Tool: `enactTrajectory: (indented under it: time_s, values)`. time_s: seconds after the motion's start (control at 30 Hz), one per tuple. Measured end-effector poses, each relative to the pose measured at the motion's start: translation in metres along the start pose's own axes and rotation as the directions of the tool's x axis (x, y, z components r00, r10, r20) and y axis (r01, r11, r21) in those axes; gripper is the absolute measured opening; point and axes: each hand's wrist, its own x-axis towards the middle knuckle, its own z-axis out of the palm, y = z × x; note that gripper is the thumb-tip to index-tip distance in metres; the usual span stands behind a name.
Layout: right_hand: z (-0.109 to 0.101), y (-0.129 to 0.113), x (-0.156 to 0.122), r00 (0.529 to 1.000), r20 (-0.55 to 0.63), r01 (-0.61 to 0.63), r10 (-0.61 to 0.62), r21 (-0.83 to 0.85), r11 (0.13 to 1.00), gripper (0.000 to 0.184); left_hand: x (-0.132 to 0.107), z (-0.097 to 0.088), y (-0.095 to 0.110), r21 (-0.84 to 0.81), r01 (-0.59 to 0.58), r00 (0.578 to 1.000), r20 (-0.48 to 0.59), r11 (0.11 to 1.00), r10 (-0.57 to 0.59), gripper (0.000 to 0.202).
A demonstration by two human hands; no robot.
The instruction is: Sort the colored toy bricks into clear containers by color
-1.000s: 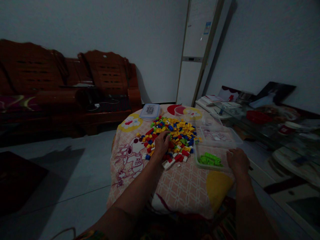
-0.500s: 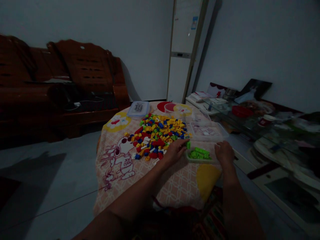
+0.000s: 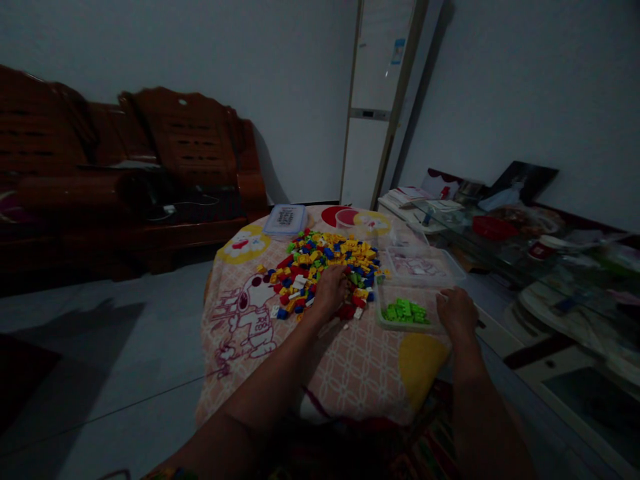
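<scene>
- Green bricks [image 3: 405,311] lie in the near clear container [image 3: 379,315], at the right of the cloth-covered surface [image 3: 360,363]; mixed bricks [image 3: 305,263], in yellow, red, blue, green and white, spread loose just to its left.
- Left hand [image 3: 331,291]: fingers bent downward, fairly narrow, among the mixed bricks at the near side of the heap. Whether a brick sits between my fingertips I cannot tell, since my own hand covers the spot.
- Right hand [image 3: 457,312]: curled closed on the right edge of the near clear container. How firmly it grips is too dim to read.
- Technique, in my judgement: a thumb-and-fingertip pinch suits pieces this small; I do better to take one by its sides than to rake, which could scatter its neighbours.
- Support: light pressure from my right hand should steady the wall; a hard pull could tip or bend it.
- Margin: a small white piece [image 3: 345,327] lies apart from the heap, near my left wrist, where a dragging forearm could sweep it off.
</scene>
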Motion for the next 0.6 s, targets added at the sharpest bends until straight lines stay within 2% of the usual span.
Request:
enactTrajectory:
  time_s: [0.17,0.33,0.47,0.6]
  values:
    - [0.005,0.004,0.002,1.0,-0.004,0.005,-0.005,0.028,1.0,0.044,0.005,-0.02,-0.027,0.151,0.112,0.993,0.02,0.982,-0.116,0.038]
    - [0.007,0.005,0.002,1.0,-0.02,0.0,0.0,0.023,1.0,0.042,0.005,-0.038,-0.045,0.171,0.187,0.98,-0.102,0.967,-0.171,0.037]
    - [0.006,0.005,0.002,1.0,-0.008,0.005,-0.004,0.011,1.0,0.043,0.005,-0.048,-0.053,0.129,0.229,0.963,-0.175,0.965,-0.205,0.037]
    - [0.006,0.005,0.003,1.0,0.013,-0.002,0.002,-0.007,1.0,0.042,0.005,-0.052,-0.052,0.192,0.27,0.957,-0.162,0.943,-0.241,0.032]
